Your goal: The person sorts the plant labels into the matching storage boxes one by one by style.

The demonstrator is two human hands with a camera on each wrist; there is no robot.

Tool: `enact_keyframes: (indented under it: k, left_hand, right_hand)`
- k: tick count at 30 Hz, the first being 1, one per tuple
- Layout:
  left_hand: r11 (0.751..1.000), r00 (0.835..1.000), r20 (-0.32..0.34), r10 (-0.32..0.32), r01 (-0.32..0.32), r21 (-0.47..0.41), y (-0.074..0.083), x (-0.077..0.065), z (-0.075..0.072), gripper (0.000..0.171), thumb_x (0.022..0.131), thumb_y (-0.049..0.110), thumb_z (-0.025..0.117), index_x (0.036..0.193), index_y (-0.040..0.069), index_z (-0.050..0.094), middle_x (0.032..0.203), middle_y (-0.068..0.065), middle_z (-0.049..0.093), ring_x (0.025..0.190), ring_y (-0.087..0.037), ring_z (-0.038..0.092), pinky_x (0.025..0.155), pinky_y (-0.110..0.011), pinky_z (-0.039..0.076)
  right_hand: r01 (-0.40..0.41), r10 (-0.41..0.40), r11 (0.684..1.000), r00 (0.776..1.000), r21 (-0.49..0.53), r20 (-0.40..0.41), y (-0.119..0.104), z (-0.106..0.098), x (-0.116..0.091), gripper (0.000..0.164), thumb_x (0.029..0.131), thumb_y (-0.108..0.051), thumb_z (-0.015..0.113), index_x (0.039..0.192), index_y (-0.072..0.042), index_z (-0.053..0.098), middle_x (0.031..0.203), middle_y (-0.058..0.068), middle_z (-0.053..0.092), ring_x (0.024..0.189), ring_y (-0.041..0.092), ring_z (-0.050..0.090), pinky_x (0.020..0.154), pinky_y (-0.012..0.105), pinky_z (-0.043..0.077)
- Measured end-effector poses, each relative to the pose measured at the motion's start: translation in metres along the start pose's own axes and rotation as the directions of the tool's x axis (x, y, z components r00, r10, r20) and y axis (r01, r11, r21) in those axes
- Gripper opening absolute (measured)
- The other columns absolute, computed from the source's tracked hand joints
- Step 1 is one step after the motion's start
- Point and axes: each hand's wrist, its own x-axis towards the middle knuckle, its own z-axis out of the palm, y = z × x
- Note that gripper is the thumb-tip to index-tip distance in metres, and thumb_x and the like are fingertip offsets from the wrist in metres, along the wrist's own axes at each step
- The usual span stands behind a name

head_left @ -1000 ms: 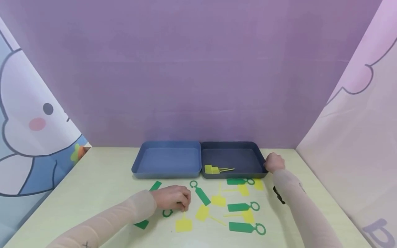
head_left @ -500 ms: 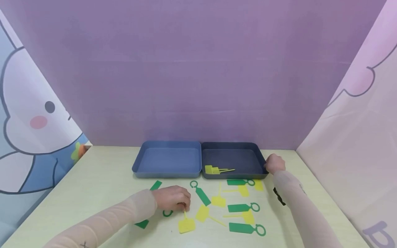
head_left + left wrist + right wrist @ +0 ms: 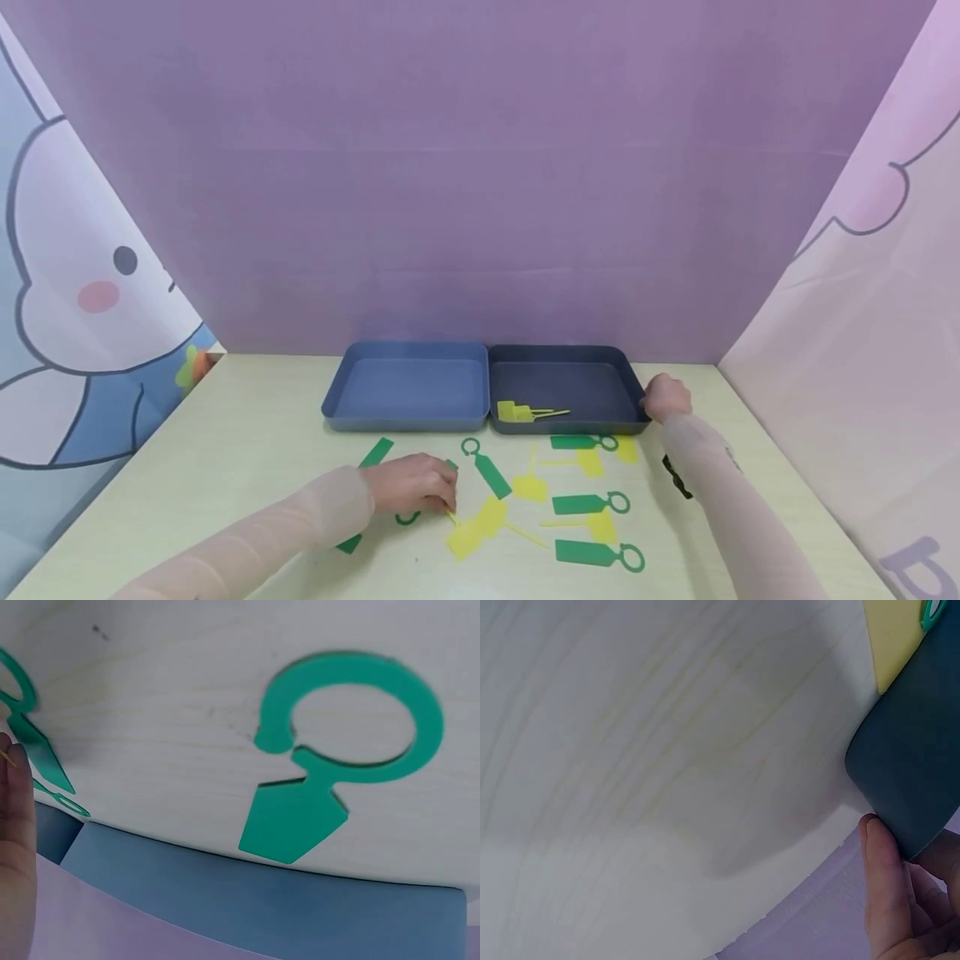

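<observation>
My left hand (image 3: 416,485) pinches the thin stem of a yellow tag (image 3: 466,540), whose flat square end hangs toward me and overlaps another yellow tag (image 3: 492,517). In the left wrist view only part of that hand (image 3: 16,817) shows at the left edge. Under and around it are green ring tags (image 3: 292,821), partly hidden by the hand in the head view. My right hand (image 3: 666,398) grips the right side wall of the dark tray (image 3: 570,427), thumb and fingers on either side of the wall (image 3: 911,765). Several yellow tags (image 3: 517,412) lie inside that tray.
A blue tray (image 3: 408,423) stands against the dark one on its left. More green tags (image 3: 585,552) and yellow tags (image 3: 530,487) are scattered over the pale table (image 3: 247,467). A purple backdrop (image 3: 480,208) rises behind the trays.
The yellow tag in my left hand has swung to the right, its square end now over the neighbouring yellow tag. My right hand has stayed at the dark tray.
</observation>
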Motion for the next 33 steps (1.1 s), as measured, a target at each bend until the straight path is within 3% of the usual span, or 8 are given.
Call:
enact_keyframes:
  k: [5, 12, 16, 19, 22, 26, 28, 33]
  left_hand:
    - [1.000, 0.999, -0.028, -0.029, 0.029, 0.003, 0.002, -0.004, 0.001, 0.012, 0.083, 0.021, 0.065, 0.094, 0.020, 0.071, 0.089, 0.011, 0.062, 0.084, 0.003, 0.058, 0.079, -0.006, 0.042]
    - [0.991, 0.993, -0.030, -0.118, 0.116, -0.063, 0.006, -0.009, 0.001, 0.012, 0.084, 0.018, 0.066, 0.094, 0.020, 0.072, 0.087, 0.012, 0.061, 0.081, 0.005, 0.057, 0.075, -0.003, 0.040]
    - [0.975, 0.981, -0.034, -0.190, 0.185, -0.122, 0.007, -0.011, 0.002, 0.012, 0.083, 0.016, 0.067, 0.093, 0.019, 0.072, 0.084, 0.013, 0.060, 0.076, 0.008, 0.054, 0.070, -0.003, 0.042]
    - [0.950, 0.966, -0.023, -0.258, 0.249, -0.191, 0.009, -0.012, 0.002, 0.013, 0.083, 0.014, 0.067, 0.094, 0.018, 0.073, 0.082, 0.014, 0.059, 0.073, 0.009, 0.051, 0.067, -0.005, 0.042]
    - [0.925, 0.952, -0.022, -0.306, 0.292, -0.245, 0.011, -0.013, 0.002, 0.015, 0.083, 0.012, 0.066, 0.094, 0.019, 0.073, 0.081, 0.014, 0.059, 0.070, 0.008, 0.049, 0.065, -0.008, 0.043]
    - [0.907, 0.942, -0.049, -0.332, 0.304, -0.292, 0.014, -0.014, 0.003, 0.016, 0.082, 0.009, 0.066, 0.092, 0.018, 0.073, 0.079, 0.015, 0.058, 0.066, 0.007, 0.047, 0.062, -0.009, 0.043]
    - [0.904, 0.940, -0.070, -0.333, 0.298, -0.307, 0.015, -0.015, 0.004, 0.016, 0.082, 0.009, 0.065, 0.092, 0.017, 0.074, 0.078, 0.015, 0.058, 0.065, 0.007, 0.045, 0.061, -0.009, 0.043]
    - [0.884, 0.928, -0.102, -0.358, 0.301, -0.358, 0.019, -0.015, 0.002, 0.016, 0.082, 0.009, 0.064, 0.093, 0.015, 0.074, 0.078, 0.015, 0.059, 0.066, 0.007, 0.047, 0.062, -0.011, 0.044]
  right_hand:
    - [-0.006, 0.006, 1.000, 1.000, -0.012, 0.010, 0.000, -0.001, 0.000, 0.010, 0.082, -0.007, 0.061, 0.082, 0.003, 0.065, 0.090, 0.021, 0.066, 0.082, 0.036, 0.061, 0.072, 0.047, 0.050]
    - [-0.001, 0.001, 1.000, 1.000, -0.015, 0.005, 0.000, 0.001, 0.000, 0.012, 0.082, -0.007, 0.061, 0.085, 0.003, 0.066, 0.095, 0.023, 0.066, 0.088, 0.039, 0.061, 0.077, 0.050, 0.049]
    - [0.001, -0.001, 1.000, 1.000, -0.021, 0.003, 0.000, 0.002, 0.001, 0.014, 0.082, -0.007, 0.061, 0.088, 0.005, 0.066, 0.097, 0.023, 0.065, 0.090, 0.041, 0.060, 0.079, 0.051, 0.048]
    - [0.010, -0.010, 1.000, 1.000, -0.021, 0.000, 0.000, 0.001, 0.001, 0.015, 0.082, -0.007, 0.061, 0.089, 0.005, 0.066, 0.097, 0.023, 0.065, 0.090, 0.041, 0.060, 0.080, 0.052, 0.048]
    - [0.021, -0.021, 1.000, 1.000, -0.021, -0.005, 0.000, 0.000, 0.001, 0.012, 0.082, -0.007, 0.061, 0.073, 0.002, 0.063, 0.080, 0.018, 0.065, 0.077, 0.035, 0.060, 0.073, 0.048, 0.049]
    - [0.031, -0.031, 0.999, 0.999, -0.026, -0.013, -0.001, 0.000, 0.001, 0.036, 0.082, -0.008, 0.060, 0.051, -0.011, 0.042, 0.052, 0.001, 0.045, 0.058, 0.021, 0.046, 0.060, 0.039, 0.042]
    - [0.032, -0.032, 0.999, 0.999, -0.026, -0.013, -0.001, 0.000, 0.002, 0.042, 0.083, -0.008, 0.060, 0.049, -0.014, 0.035, 0.049, -0.003, 0.035, 0.056, 0.019, 0.040, 0.058, 0.036, 0.038]
    - [0.035, -0.036, 0.999, 0.999, -0.023, -0.012, 0.001, 0.001, 0.001, 0.040, 0.082, -0.008, 0.060, 0.049, -0.013, 0.037, 0.050, -0.002, 0.036, 0.056, 0.020, 0.042, 0.059, 0.038, 0.040]
